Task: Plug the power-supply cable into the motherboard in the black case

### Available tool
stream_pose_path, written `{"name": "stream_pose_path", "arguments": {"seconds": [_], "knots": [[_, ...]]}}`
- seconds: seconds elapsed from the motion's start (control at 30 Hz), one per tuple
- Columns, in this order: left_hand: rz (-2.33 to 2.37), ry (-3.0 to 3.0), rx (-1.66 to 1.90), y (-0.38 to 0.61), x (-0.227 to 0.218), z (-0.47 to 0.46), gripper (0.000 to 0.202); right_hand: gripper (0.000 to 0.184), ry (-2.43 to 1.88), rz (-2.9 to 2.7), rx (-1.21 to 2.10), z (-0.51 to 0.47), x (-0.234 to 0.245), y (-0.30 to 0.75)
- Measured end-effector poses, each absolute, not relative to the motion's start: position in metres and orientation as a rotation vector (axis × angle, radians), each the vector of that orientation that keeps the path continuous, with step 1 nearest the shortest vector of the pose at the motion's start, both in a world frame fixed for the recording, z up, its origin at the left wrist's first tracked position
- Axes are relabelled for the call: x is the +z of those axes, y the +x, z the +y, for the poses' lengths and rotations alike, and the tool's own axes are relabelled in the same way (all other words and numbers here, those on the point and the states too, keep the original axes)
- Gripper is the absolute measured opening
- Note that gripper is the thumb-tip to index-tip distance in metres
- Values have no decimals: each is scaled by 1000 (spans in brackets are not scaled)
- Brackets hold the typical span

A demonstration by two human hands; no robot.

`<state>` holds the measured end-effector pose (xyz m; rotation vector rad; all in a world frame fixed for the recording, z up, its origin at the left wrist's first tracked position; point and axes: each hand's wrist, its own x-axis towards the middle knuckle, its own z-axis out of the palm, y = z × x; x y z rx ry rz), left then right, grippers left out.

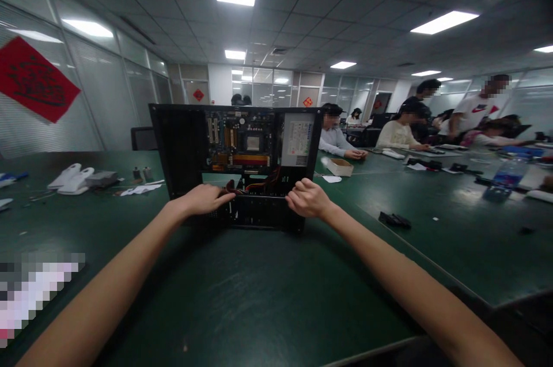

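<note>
Over the whole top of the frame, a ceiling (173, 27) of flat grey tiles with bright rectangular lamps. Across the lower half, a wide green table (268, 303), smooth and a little shiny. At upper left, a glass wall (99, 76) with thin blinds behind. In the centre, standing upright on the table, a computer case (184, 142) of black metal, with its inside turned to the camera. At middle right, several people, some seated, one standing in a white shirt (479, 105). At far left, a red paper diamond (38, 80) with dark brush writing. Inside the case, a flat circuit board (220, 145) and, to its right, a grey metal box (296, 139) with a printed label. Below the board, on a thin straight bar (259, 198), the left hand (211, 199) lying with stretched thumb; at the right end of the bar, the right hand (307, 199) with fingers curled inward. Impossible to tell for either hand if really clamped. At right, a clear bottle (510, 174). Near the bar, thin coloured wires (271, 181).
</note>
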<state>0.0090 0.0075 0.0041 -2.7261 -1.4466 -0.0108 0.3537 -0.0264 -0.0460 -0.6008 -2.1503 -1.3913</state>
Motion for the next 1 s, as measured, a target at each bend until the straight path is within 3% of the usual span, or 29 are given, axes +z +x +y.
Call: {"name": "stream_pose_path", "arguments": {"seconds": [0.27,0.5,0.77,0.87,1.0], "knots": [[-1379,-3088,3,17,30,-29,59,36,-608,-2175,-1405,-21,-46,384],[-1395,-3001,-134,15,34,-18,44,38,-836,-2208,-1256,-31,-44,365],[-1358,-2956,97,27,30,42,33,29,-1218,-2426,-649,-49,13,277],[-1223,-3000,-88,25,37,42,26,33,-1296,-2441,-378,-44,33,248],[-966,-2970,-475,18,65,16,37,42,-1244,-2475,-3,-33,49,229]]}}
